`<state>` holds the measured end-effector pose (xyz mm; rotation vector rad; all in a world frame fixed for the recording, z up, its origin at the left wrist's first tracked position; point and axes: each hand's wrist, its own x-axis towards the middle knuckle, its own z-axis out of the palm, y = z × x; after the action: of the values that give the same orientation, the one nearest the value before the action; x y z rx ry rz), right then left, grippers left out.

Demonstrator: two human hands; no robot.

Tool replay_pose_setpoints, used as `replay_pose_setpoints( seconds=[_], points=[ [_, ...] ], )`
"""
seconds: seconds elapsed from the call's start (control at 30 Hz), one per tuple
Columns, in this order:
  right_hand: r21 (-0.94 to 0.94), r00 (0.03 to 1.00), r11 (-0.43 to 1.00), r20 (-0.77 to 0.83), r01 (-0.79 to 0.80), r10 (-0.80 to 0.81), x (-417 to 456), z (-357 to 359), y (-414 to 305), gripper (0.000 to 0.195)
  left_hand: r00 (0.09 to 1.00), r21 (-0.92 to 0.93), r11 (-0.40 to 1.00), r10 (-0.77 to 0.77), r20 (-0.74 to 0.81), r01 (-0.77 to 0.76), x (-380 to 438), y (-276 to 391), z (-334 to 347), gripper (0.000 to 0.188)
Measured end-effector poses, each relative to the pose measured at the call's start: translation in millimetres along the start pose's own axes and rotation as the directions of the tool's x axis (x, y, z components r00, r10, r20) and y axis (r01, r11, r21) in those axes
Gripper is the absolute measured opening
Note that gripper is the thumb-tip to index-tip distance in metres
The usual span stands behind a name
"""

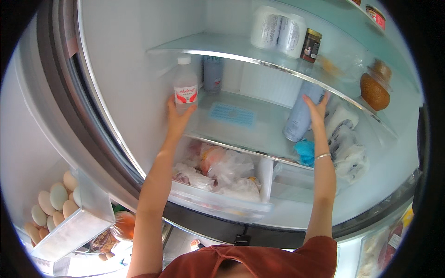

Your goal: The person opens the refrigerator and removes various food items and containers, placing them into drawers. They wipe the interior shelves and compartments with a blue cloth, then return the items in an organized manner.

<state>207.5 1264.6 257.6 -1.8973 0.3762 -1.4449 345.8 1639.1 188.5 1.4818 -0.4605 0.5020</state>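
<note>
My left hand (178, 120) is closed around the lower part of a clear plastic bottle (186, 78) with a white cap and a red-and-white label. The bottle is upright at the left wall of the fridge, over the middle glass shelf (222, 133). Behind it stands a blue-grey can (212, 74). On the right, my right hand (317, 113) grips a tall blue-grey can (300, 113), which looks slanted in the view. Whether its base touches the shelf I cannot tell. A crumpled bright-blue wrapper or cloth (306, 152) lies just below it.
A blue textured mat (232, 114) lies on the shelf. White plastic packs (347, 146) stand at right. Above, the upper glass shelf (222, 48) holds white containers (278, 31) and a jar (311, 45). Bagged food fills the drawer (226, 205). Eggs (57, 196) sit in the door bin.
</note>
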Motion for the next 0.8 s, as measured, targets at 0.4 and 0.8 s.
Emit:
replay_pose_setpoints(
  seconds=[0.4,0.8],
  points=[
    [0.381,0.982,0.921,0.131,0.078,-0.137,-40.4,199.5,-80.9,0.082,0.999,-0.017,0.999,-0.038,0.036,0.038,9.6,-18.3,0.1,0.074],
    [0.254,0.982,0.949,-0.013,0.187,-0.190,-56.9,331.5,-106.9,0.052,0.999,0.032,0.999,0.014,0.048,-0.015,2.7,-6.9,-0.4,0.068]
  ],
)
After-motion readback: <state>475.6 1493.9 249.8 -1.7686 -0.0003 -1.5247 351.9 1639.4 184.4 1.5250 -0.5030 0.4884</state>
